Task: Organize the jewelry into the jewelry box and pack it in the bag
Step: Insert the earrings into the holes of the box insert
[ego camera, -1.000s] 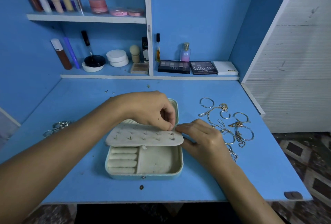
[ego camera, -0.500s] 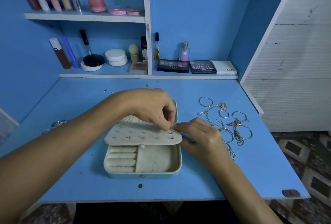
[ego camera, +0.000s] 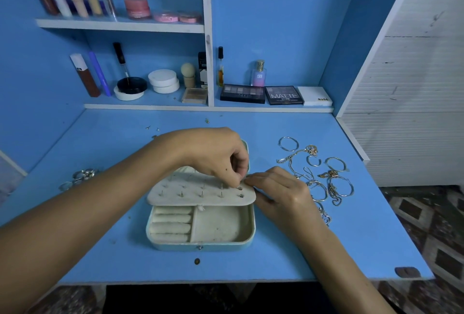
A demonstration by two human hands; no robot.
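An open pale-blue jewelry box (ego camera: pixel 200 244) with cream lining sits mid-desk. Its cream earring flap (ego camera: pixel 198 192) lies over the box, with several stud posts sticking up through it. My left hand (ego camera: pixel 213 155) hovers over the flap's right end, its fingertips pinching something tiny, probably an earring back, at a post. My right hand (ego camera: pixel 278 193) holds the flap's right edge between thumb and fingers. Loose bracelets, hoops and chains (ego camera: pixel 324 175) lie to the right of the box. A few rings (ego camera: pixel 82 175) lie at the left, partly behind my left arm.
The blue desk (ego camera: pixel 351 238) has small studs (ego camera: pixel 153 129) scattered near its back. Shelves behind hold makeup palettes (ego camera: pixel 261 94), bottles, jars and tubes. A white slatted panel (ego camera: pixel 414 87) stands at the right. No bag is visible.
Both hands stay at the flap's right end; my left fingertips have shifted slightly around the post there. The camera view moved a little.
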